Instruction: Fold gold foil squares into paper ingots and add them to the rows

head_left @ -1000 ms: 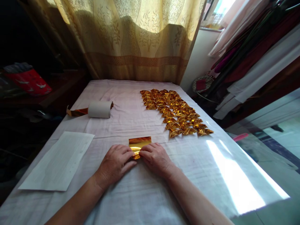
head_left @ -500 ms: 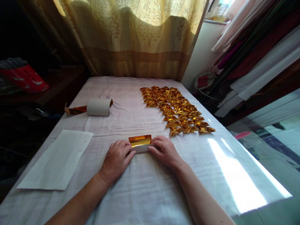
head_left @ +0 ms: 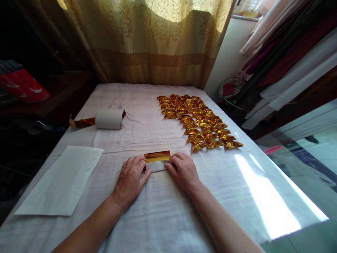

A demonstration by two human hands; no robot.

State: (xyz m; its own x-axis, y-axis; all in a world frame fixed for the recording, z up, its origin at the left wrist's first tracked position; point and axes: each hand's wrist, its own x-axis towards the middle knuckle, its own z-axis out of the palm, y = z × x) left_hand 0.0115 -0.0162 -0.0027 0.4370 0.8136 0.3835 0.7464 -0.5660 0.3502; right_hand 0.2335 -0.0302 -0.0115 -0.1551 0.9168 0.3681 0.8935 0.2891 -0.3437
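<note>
A small sheet of gold foil paper (head_left: pixel 158 166) lies near the middle of the cloth-covered table, its near edge folded up so that a pale underside shows. My left hand (head_left: pixel 133 174) pinches the left end of that fold, thumb on the near side and fingers curled behind. At the right end, my right hand (head_left: pixel 183 171) grips it the same way. Beyond my right hand stand rows of folded gold foil ingots (head_left: pixel 202 121), several deep and close together.
A grey-white roll (head_left: pixel 108 119) with a gold foil strip sticking out lies back left. Nearer me is a white sheet of paper (head_left: pixel 60 181). A patterned curtain (head_left: pixel 158 42) hangs behind the table (head_left: pixel 147 221). Clothes (head_left: pixel 295 70) hang at the right; a red container (head_left: pixel 23 84) stands left.
The folded-up pale strip of the foil paper looks wider, with less gold showing behind it. Both hands keep their hold in nearly the same place. The view has shifted slightly.
</note>
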